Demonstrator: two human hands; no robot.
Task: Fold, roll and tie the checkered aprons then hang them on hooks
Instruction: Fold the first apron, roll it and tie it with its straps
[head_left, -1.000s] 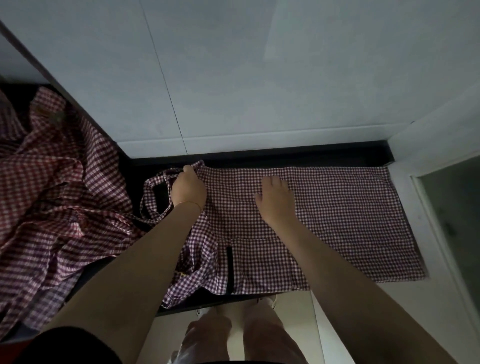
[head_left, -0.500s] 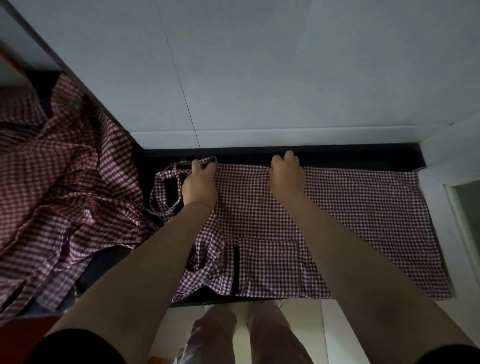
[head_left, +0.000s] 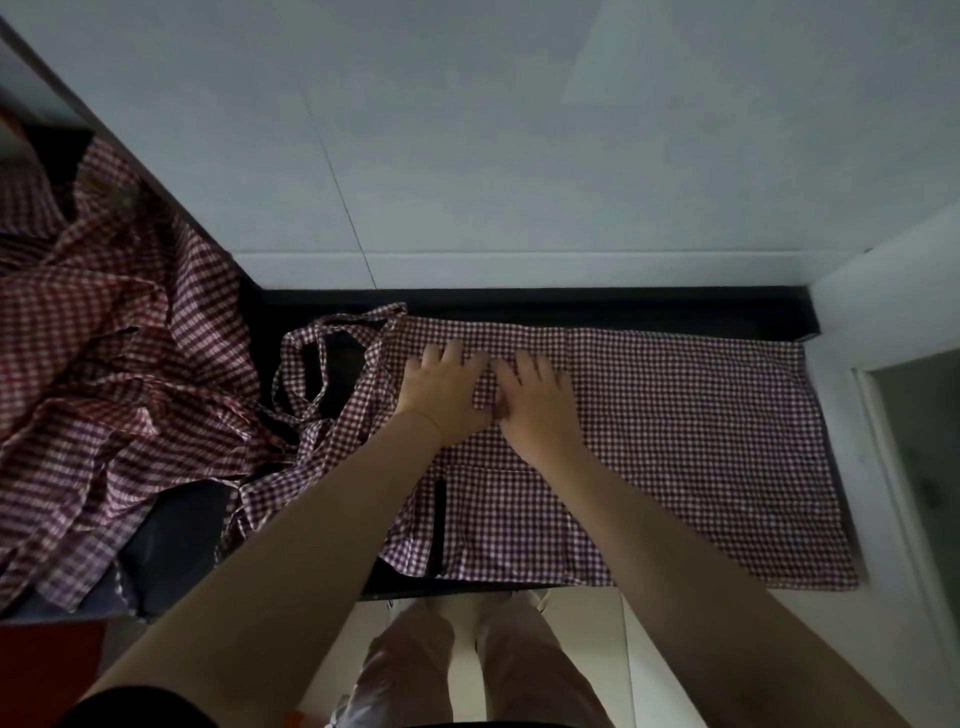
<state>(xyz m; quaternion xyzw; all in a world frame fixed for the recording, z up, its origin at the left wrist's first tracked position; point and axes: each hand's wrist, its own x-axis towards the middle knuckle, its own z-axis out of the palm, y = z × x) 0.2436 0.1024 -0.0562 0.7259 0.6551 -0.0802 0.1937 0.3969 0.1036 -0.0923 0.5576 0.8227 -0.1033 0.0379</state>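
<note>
The apron (head_left: 649, 415) is laid flat along the dark counter (head_left: 623, 312). The left hand (head_left: 441, 389) and right hand (head_left: 535, 400), apart a moment ago, are now pressed side by side, fingers spread; smoothing before rolling is judged.

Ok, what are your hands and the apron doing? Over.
Left hand and right hand flat, side by side, pressing the spread apron. Not rolled yet. Crumpled apron pile lies at left, clear of it.

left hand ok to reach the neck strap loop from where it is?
Probably yes. The left hand lies flat on the spread apron, and the neck strap loop lies just to its left on the dark counter with nothing between them.
</note>
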